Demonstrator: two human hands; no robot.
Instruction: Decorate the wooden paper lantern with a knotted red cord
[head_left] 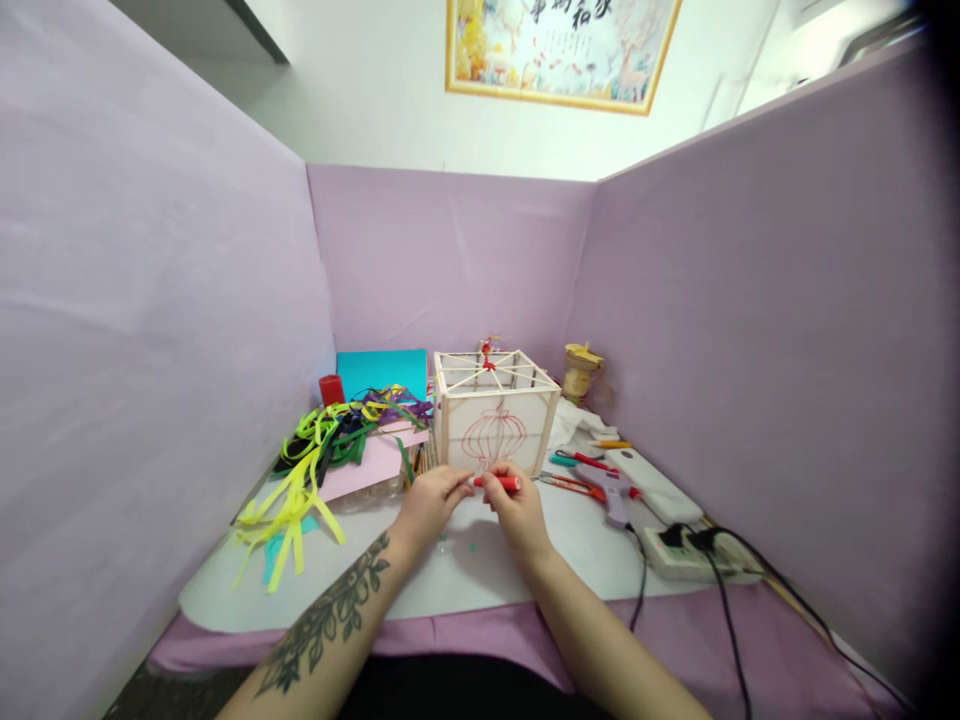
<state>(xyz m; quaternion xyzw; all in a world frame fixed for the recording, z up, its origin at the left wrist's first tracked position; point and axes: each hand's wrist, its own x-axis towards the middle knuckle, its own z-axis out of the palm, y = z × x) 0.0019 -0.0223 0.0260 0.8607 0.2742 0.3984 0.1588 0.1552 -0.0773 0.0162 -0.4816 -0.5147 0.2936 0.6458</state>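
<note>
A red marker (508,483) lies level between my two hands, low in front of the box-shaped frame. My right hand (517,510) grips its barrel between thumb and fingers. My left hand (433,502) is closed, its fingertips pinched at the marker's pale left end. Whether a cap sits there is too small to tell. Just behind the hands stands the box frame (551,415) of pale sticks with white panels. A lantern drawing (495,437) in red lines covers its front panel, the lower edge partly hidden by my hands. Red cord (488,355) is tied where the top sticks cross.
Left are yellow-green strips (300,490), a pink sheet (367,468), a blue sheet (382,375) and a red roll (331,390). Right are a glue gun (611,490), red-handled scissors (577,486), a white case (649,483) and a power strip (701,560) with cables. Purple partitions surround the table.
</note>
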